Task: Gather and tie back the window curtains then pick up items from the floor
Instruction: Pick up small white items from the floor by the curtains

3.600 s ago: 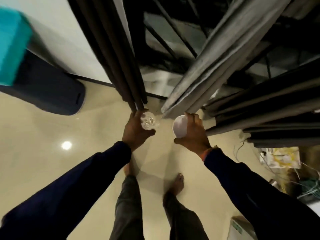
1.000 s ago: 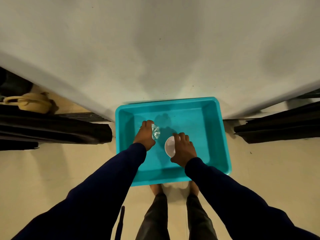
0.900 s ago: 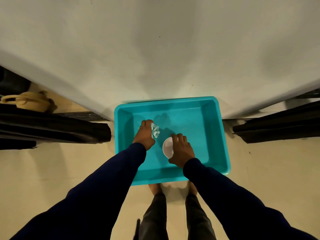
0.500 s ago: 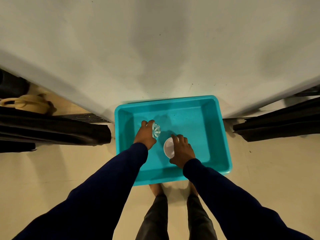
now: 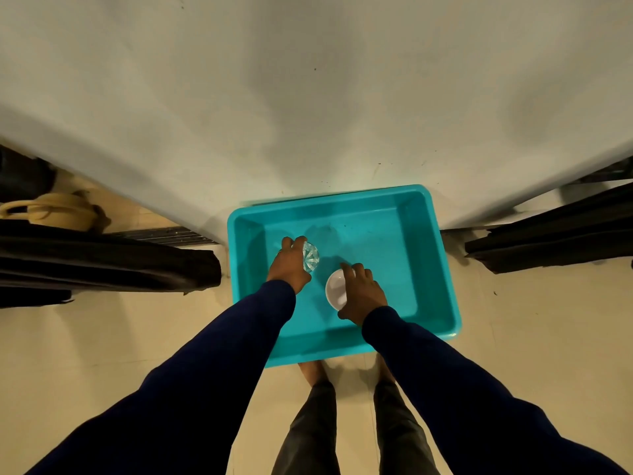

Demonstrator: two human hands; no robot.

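— How many things does the person have there?
— One teal bin [image 5: 435, 269], one clear glass [image 5: 311, 257], one white bowl [image 5: 335, 289].
— And hands?
— Two: left hand [image 5: 288, 265], right hand [image 5: 362, 296].

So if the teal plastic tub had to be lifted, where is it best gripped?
By the rolled rim of the teal plastic tub, one hand on each short side, coming from above. The lip overhangs the walls, and those sides stand free; the far edge sits against the white wall. Both hands are occupied: left hand holds a clear glass, right hand a white bowl.
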